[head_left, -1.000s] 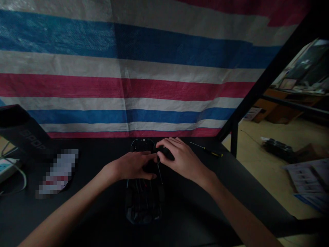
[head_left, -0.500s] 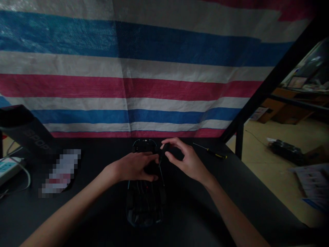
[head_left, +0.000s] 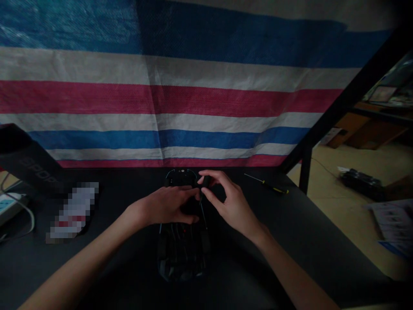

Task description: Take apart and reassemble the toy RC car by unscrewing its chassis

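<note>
A dark model car chassis (head_left: pixel 181 252) lies on the black table (head_left: pixel 290 241), pointing away from me. My left hand (head_left: pixel 167 206) lies across its middle, fingers curled on the body and holding it down. My right hand (head_left: pixel 226 200) hovers at the car's far right corner, with thumb and forefinger pinched on a small black part (head_left: pixel 205 181), possibly a wheel. The car's far end (head_left: pixel 180 176) shows thin light-blue edges behind my fingers. The scene is very dim and the part's shape is hard to make out.
A thin screwdriver with a yellow-black handle (head_left: pixel 266 184) lies to the right of my hands. A black box (head_left: pixel 29 161), a blurred-out packet (head_left: pixel 72 213) and a power strip with cable (head_left: pixel 9 206) sit at the left. A striped tarpaulin (head_left: pixel 167 94) hangs behind. The table's right edge drops to the floor.
My right hand has lifted from lying flat on the car's corner into a pinch on the small black part. The left hand has stayed put; the camera tilted slightly down.
</note>
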Demonstrator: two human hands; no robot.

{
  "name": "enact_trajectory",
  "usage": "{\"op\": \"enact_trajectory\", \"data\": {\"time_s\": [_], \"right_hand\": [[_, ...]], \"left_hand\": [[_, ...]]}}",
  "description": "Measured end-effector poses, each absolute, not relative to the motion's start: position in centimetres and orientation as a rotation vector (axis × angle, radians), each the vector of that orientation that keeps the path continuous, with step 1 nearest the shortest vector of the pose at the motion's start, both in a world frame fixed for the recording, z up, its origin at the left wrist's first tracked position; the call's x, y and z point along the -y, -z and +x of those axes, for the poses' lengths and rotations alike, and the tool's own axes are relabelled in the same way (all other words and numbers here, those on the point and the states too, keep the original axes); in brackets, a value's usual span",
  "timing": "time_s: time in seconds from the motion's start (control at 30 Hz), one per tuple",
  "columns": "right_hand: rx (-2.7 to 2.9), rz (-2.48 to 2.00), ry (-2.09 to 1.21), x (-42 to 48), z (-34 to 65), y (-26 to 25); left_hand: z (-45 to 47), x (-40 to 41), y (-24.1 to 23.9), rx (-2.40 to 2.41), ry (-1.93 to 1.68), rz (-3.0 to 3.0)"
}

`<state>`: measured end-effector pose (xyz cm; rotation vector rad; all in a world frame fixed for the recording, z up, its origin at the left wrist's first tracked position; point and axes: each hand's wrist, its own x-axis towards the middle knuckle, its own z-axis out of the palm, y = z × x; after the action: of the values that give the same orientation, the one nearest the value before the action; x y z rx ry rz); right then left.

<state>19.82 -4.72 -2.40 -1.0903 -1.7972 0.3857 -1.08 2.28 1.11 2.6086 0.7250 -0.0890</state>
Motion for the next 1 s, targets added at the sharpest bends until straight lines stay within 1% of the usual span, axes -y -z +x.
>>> {"op": "enact_trajectory", "data": {"time_s": [0.1, 0.17, 0.37, 0.53, 0.67, 0.83, 1.0], "right_hand": [[1.728, -0.990, -0.566, 4.7, 20.2, 2.1], [1.682, -0.967, -0.626, 4.6, 20.3, 2.1], [1.693, -1.021, -0.479, 4.3, 20.9, 2.9], [1.517, -0.883, -0.590, 3.1, 23.1, 3.9], [1.406, -1.004, -0.623, 1.4, 25.1, 5.4], [1.527, -1.109, -0.851, 0.5, 25.1, 8.5], [1.619, -1.159, -0.955, 0.6, 23.8, 10.2]], "left_hand": [[-1.1, -2.0, -1.4, -0.742, 0.102, 2.610], [-1.3, -1.8, -1.4, -0.759, 0.113, 2.604], [-1.7, -0.9, -0.5, -0.796, 0.039, 2.672], [-1.2, 0.6, 0.9, -0.955, -0.112, 2.820], [-0.8, 1.7, 2.1, -1.104, -0.211, 2.878], [-0.7, 2.8, 2.6, -1.152, -0.256, 2.874], [-0.3, 3.0, 2.1, -1.137, -0.203, 2.859]]}}
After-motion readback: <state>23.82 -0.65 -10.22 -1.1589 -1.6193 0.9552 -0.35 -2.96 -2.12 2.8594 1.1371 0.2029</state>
